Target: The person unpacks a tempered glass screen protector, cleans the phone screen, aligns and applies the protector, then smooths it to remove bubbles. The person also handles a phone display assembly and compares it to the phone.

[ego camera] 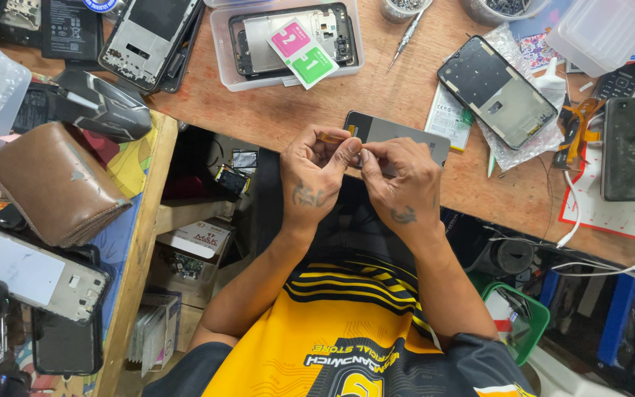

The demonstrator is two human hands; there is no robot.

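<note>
**Two hands on a small part at the edge of a phone repair tabletop**

The tabletop [295, 110] is bare brown wood, worn and crowded. A second wooden surface stands at 9 o'clock, and below the edge there are boxes and cables in a dark space.

At the center, the left hand [316, 176] and the right hand [398, 184] meet. Both are clenched with the fingertips pinched together on a small thin part [356, 153]; it is too small to tell what it is. Just behind the hands, toward 12 o'clock, a flat dark phone panel [398, 136] lies on the wood, rectangular and smooth; the hands hide its near edge.

I count two opened phone bodies on the wood: one at 11 o'clock [148, 40] and one at 2 o'clock [497, 92], which lies on crinkled clear wrap. A third frame rests in a clear plastic tray [288, 44] at 12 o'clock, under one pink and one green paper packet. One thin metal screwdriver [404, 37] lies beside the tray. One brown leather wallet [53, 184], soft and creased, sits at 9 o'clock, with a glossy black mouse [101, 106] above it. One white cable [575, 213] runs at 3 o'clock.
</note>
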